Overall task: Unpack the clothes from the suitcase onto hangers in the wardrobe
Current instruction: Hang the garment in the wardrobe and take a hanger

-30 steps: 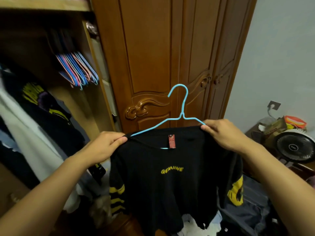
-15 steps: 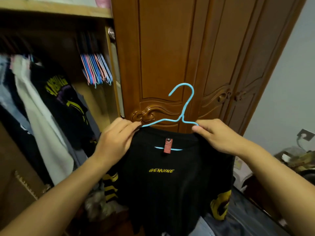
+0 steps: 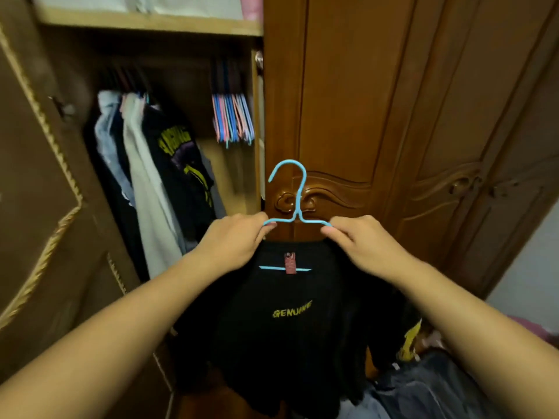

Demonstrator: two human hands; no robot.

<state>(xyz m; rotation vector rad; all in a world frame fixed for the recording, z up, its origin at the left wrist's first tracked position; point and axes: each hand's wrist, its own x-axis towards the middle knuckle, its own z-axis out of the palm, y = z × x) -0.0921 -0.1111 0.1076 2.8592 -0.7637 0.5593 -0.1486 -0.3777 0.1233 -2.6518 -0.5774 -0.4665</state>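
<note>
- Two hands hold one blue hanger (image 3: 298,189) in front of the wardrobe: the left hand (image 3: 233,243) pinches the left shoulder of the wire where it meets the collar, and the right hand (image 3: 360,246) pinches the right shoulder the same way, fingers curled round wire and cloth together.
- Between the two grips the hanger's thin neck rises to a rounded hook, which stands free above the hands, in front of the carved wooden door (image 3: 348,116).
- Below both grips hangs the black shirt (image 3: 290,328), soft and dark, with a small red label at the collar, a sliver of the blue crossbar showing behind that label, and "GENUINE" printed in yellow on the chest.
- Yellow patches show on its sleeve, down to the right of the right hand.
- Left of the left hand, inside the open wardrobe, hung clothes (image 3: 151,176) crowd together: pale, denim-blue and black with a yellow print.
- Up and left of the hook, a bunch of spare hangers (image 3: 233,119), pink and blue wire, hangs close-packed beside the door edge.
</note>
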